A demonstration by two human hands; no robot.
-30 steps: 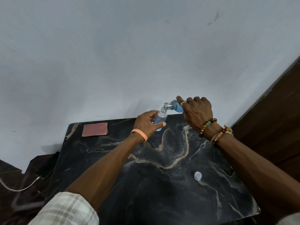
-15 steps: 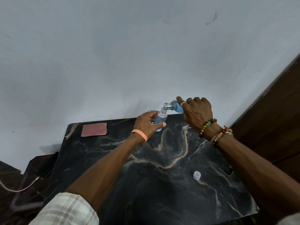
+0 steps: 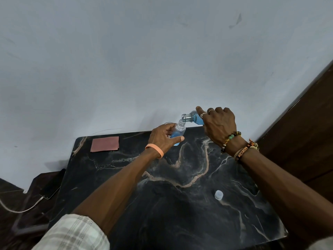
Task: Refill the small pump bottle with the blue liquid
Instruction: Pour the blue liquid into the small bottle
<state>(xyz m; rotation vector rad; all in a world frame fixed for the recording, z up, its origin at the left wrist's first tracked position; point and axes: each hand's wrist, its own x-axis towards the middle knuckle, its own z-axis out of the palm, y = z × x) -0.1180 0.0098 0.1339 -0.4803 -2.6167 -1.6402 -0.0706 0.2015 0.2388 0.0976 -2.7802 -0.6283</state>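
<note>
While left hand point(image 3: 163, 138) grips bottle point(image 3: 180, 130), refill point(image 3: 196, 120) tilted

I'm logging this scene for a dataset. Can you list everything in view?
Table: 1, black marble, centre.
Small bottle: 1, clear, part-filled blue, far edge.
Big bottle: 1, clear with blue liquid, tilted, mouth over small bottle.
Cap: 1, white, near right.
Pad: 1, reddish, far left corner.
Phone: 1, dark, low surface left.
Cable: 1, white, at phone.
Left hand: 1, orange wristband, grips small bottle.
Right hand: 1, beaded bracelets, grips big bottle.
</note>
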